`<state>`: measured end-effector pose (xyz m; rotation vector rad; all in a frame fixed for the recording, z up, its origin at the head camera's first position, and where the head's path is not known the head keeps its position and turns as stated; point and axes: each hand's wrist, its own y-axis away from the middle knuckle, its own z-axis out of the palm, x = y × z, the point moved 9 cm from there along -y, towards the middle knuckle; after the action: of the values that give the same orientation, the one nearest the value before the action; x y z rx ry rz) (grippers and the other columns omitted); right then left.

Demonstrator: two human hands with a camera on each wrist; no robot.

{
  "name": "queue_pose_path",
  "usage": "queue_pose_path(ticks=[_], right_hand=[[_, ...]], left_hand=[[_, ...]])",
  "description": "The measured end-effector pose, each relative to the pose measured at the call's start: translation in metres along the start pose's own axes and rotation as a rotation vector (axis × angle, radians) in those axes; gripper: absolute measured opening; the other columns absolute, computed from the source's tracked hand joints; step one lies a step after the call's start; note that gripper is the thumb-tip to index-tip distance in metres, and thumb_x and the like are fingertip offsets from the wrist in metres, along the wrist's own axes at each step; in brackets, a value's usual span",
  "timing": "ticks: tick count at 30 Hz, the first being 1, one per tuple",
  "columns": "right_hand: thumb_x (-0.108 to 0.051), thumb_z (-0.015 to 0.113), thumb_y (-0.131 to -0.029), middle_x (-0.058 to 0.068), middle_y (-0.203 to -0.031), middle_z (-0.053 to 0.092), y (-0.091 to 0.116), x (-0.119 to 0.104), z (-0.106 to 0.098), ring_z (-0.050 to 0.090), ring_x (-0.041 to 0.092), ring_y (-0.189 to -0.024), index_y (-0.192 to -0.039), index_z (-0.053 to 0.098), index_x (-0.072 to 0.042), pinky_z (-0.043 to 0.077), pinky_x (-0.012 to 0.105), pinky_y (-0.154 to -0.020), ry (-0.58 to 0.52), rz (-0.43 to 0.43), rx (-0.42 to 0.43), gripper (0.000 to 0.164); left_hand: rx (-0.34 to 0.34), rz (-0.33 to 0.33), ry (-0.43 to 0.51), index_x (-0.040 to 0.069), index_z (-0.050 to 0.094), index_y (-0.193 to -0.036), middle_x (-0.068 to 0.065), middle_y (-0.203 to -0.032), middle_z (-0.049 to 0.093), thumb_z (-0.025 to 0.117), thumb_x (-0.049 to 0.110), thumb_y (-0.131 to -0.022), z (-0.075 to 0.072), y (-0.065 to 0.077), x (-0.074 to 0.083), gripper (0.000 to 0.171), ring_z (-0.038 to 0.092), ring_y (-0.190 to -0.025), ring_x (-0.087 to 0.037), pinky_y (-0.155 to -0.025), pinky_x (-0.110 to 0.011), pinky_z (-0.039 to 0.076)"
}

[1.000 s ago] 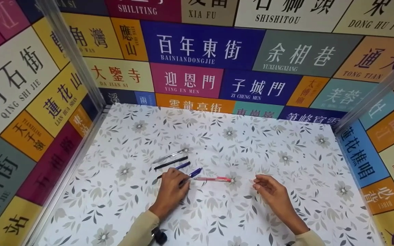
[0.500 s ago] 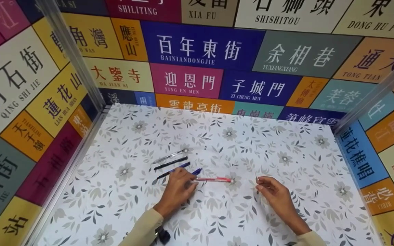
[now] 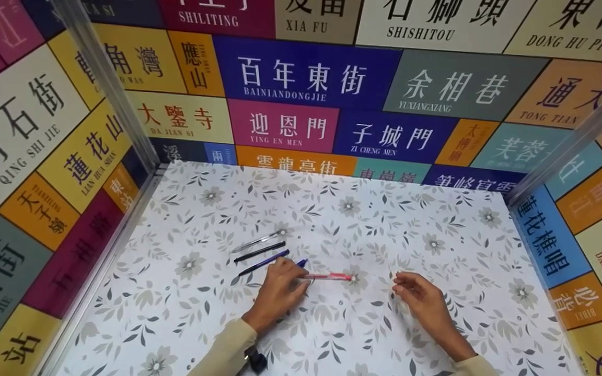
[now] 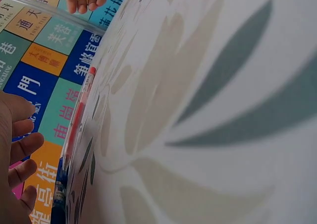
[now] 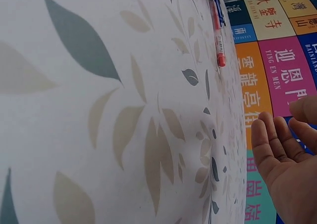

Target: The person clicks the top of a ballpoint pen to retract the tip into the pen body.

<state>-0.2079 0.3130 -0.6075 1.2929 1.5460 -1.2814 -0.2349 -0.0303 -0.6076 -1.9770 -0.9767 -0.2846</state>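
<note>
In the head view my left hand (image 3: pixel 280 290) hovers at the near end of a red pen (image 3: pixel 335 276), partly covering it and a blue pen (image 3: pixel 302 263). The left wrist view shows the left fingers loosely bent and apart from the red pen (image 4: pixel 74 127), holding nothing. Another blue pen (image 3: pixel 264 262), a black pen (image 3: pixel 260 251) and a clear-barrelled pen (image 3: pixel 258 242) lie slanted, one above another, beyond that hand. My right hand (image 3: pixel 424 295) is raised at the right of the red pen, fingers relaxed, with nothing in it.
A white tabletop (image 3: pixel 395 219) with a grey leaf and flower print carries the pens. Printed panels (image 3: pixel 301 73) with Chinese characters rise at the back and both sides, joined by clear corner strips (image 3: pixel 118 89).
My left hand has shifted right, off the slanted blue pen toward the red one, uncovering more of that blue pen. My right hand has drifted slightly right and down.
</note>
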Motion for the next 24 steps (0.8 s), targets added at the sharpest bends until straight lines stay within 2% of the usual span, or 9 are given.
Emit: queue_pose_path(ticks=[11, 17, 24], right_hand=[[0.013, 0.071, -0.099, 0.038, -0.117, 0.068, 0.003, 0.004, -0.004, 0.078, 0.018, -0.101, -0.128, 0.067, 0.018, 0.063, 0.024, -0.087, -0.007, 0.058, 0.011, 0.03], [0.01, 0.074, -0.099, 0.036, -0.117, 0.069, 0.003, 0.003, -0.006, 0.077, 0.016, -0.1, -0.127, 0.069, 0.016, 0.062, 0.024, -0.086, 0.008, 0.058, 0.02, 0.029], [0.012, 0.076, -0.097, 0.037, -0.114, 0.069, 0.003, 0.0, -0.008, 0.077, 0.018, -0.098, -0.126, 0.071, 0.014, 0.063, 0.024, -0.084, 0.011, 0.016, 0.025, 0.029]], left_hand=[[-0.064, 0.014, 0.023, 0.01, 0.082, -0.106, -0.001, -0.099, 0.077, 0.087, 0.017, -0.094, 0.016, -0.009, 0.008, 0.015, 0.061, -0.105, -0.022, -0.085, -0.043, 0.044], [-0.051, 0.03, 0.028, 0.01, 0.082, -0.104, -0.002, -0.097, 0.077, 0.088, 0.017, -0.092, 0.022, -0.015, 0.011, 0.015, 0.061, -0.105, -0.023, -0.084, -0.043, 0.044], [-0.046, 0.043, 0.047, 0.01, 0.083, -0.105, 0.001, -0.1, 0.077, 0.087, 0.02, -0.095, 0.027, -0.02, 0.01, 0.014, 0.062, -0.107, -0.024, -0.088, -0.045, 0.046]])
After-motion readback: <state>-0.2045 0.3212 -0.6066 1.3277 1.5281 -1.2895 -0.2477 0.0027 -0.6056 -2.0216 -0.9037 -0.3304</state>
